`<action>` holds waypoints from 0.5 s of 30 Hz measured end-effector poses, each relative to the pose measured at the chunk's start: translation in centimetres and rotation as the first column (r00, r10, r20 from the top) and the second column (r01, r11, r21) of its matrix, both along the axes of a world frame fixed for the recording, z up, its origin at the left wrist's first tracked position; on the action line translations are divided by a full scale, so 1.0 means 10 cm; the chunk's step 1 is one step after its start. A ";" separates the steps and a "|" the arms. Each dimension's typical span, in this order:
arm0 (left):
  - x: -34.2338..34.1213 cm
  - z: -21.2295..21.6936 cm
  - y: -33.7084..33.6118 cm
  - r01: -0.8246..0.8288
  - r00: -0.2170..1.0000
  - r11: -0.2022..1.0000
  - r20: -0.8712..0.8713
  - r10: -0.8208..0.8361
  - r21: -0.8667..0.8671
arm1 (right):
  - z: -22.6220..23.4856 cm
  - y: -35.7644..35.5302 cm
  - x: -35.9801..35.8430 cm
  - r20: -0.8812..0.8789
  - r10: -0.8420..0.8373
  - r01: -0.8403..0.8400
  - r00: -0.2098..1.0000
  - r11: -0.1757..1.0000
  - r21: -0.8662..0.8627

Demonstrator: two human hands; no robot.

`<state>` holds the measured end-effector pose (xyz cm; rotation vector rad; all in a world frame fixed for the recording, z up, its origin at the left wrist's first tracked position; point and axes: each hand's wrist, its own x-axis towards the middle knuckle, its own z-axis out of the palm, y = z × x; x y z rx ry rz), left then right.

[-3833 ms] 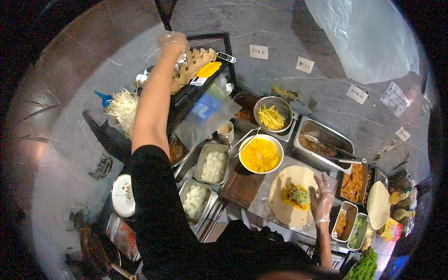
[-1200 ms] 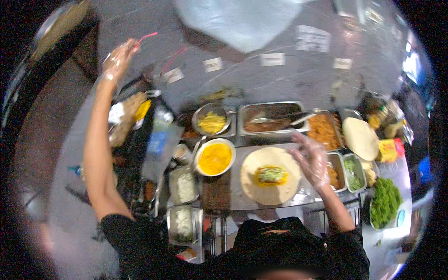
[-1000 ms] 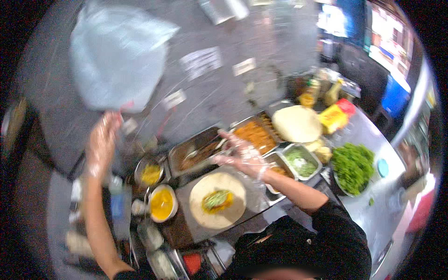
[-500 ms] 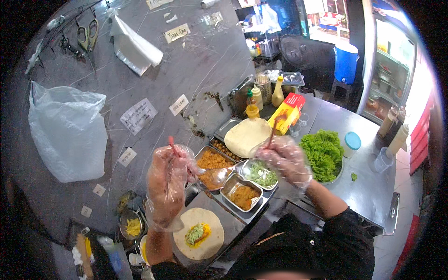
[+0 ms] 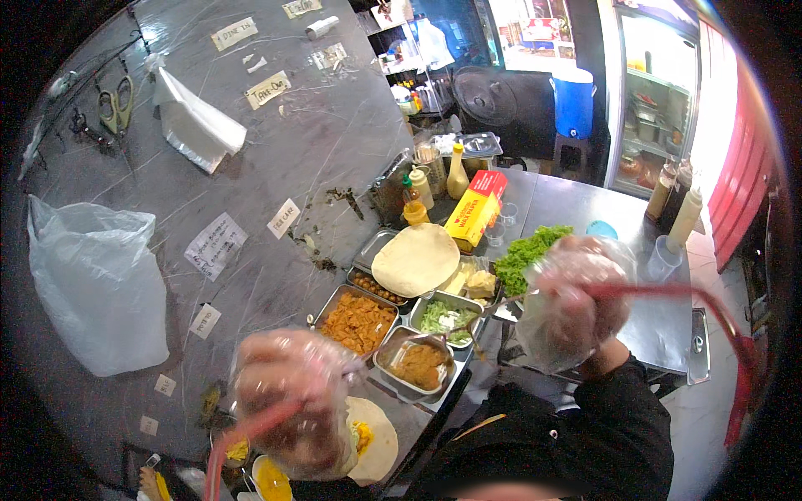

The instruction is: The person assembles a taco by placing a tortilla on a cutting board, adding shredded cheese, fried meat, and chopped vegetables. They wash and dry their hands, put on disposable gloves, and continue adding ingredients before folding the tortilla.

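Both my hands wear clear plastic gloves and are raised close to the camera. Between them they hold a pair of eyeglasses point(image 5: 668, 291) with red temples, the right one curved at its end; the lenses are hard to make out. My left hand point(image 5: 292, 401) is closed round one temple, my right hand point(image 5: 578, 305) round the other. Partly hidden behind my left hand, a flatbread point(image 5: 380, 442) lies on the counter with yellow filling showing. Beyond it stand metal trays of orange shredded filling point(image 5: 359, 321), shredded green vegetable point(image 5: 443, 319) and brownish-orange filling point(image 5: 420, 366).
More flatbread point(image 5: 418, 259) rests on the far trays. Behind are squeeze bottles point(image 5: 458, 174) and a yellow-red wax paper box point(image 5: 476, 209). Lettuce point(image 5: 528, 260) sits partly behind my right hand. A plastic bag point(image 5: 100, 292) hangs on the wall at left. Sauce bottles point(image 5: 687, 219) stand at right.
Both hands have come nearer the camera and moved apart, bringing the eyeglasses with them; the red temples now show at length. The view has shifted, and my left hand covers more of the filled flatbread.
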<state>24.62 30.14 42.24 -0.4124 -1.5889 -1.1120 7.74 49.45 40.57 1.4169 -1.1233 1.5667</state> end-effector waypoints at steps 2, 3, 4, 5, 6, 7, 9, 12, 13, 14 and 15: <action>0.02 0.22 0.05 -0.049 0.993 0.990 -0.109 0.034 -0.136 | 0.12 0.09 -0.06 -0.070 0.117 -0.111 0.991 0.990 0.081; -0.06 0.27 0.07 -0.049 0.986 0.981 -0.166 0.018 -0.186 | 0.14 0.17 -0.11 -0.101 0.152 -0.137 0.983 0.981 0.140; -0.24 0.26 0.20 -0.045 0.966 0.994 -0.259 0.018 -0.100 | 0.12 0.09 -0.16 -0.111 0.229 -0.224 0.967 0.973 0.059; -0.39 0.25 0.33 -0.058 0.937 0.998 -0.346 0.049 -0.017 | 0.13 0.07 -0.27 -0.156 0.260 -0.250 0.953 0.965 0.079; -0.50 0.25 0.40 -0.059 0.900 0.996 -0.429 0.084 0.069 | 0.16 0.06 -0.37 -0.197 0.285 -0.270 0.938 0.957 0.103; -0.50 0.29 0.38 -0.007 0.953 0.999 -0.302 -0.006 -0.041 | 0.19 0.06 -0.48 -0.244 0.312 -0.288 0.918 0.949 0.129; -0.42 0.57 0.14 0.184 0.981 0.955 -0.017 -0.193 -0.231 | 0.31 0.16 -0.68 -0.274 0.336 -0.309 0.901 0.941 0.138; -0.29 0.95 -0.25 0.390 0.909 0.841 0.304 -0.287 -0.374 | 0.36 0.17 -0.96 -0.209 0.410 -0.398 0.888 0.912 0.100; -0.35 0.97 -0.24 0.367 0.920 0.847 0.281 -0.272 -0.384 | 0.32 0.10 -1.03 -0.184 0.448 -0.441 0.875 0.894 0.080; -0.39 0.99 -0.22 0.346 0.930 0.848 0.264 -0.255 -0.401 | 0.30 0.08 -1.16 -0.154 0.480 -0.477 0.864 0.877 0.059; -0.54 1.01 -0.22 0.333 0.939 0.848 0.224 -0.259 -0.414 | 0.31 0.06 -1.24 -0.126 0.486 -0.485 0.865 0.873 0.041</action>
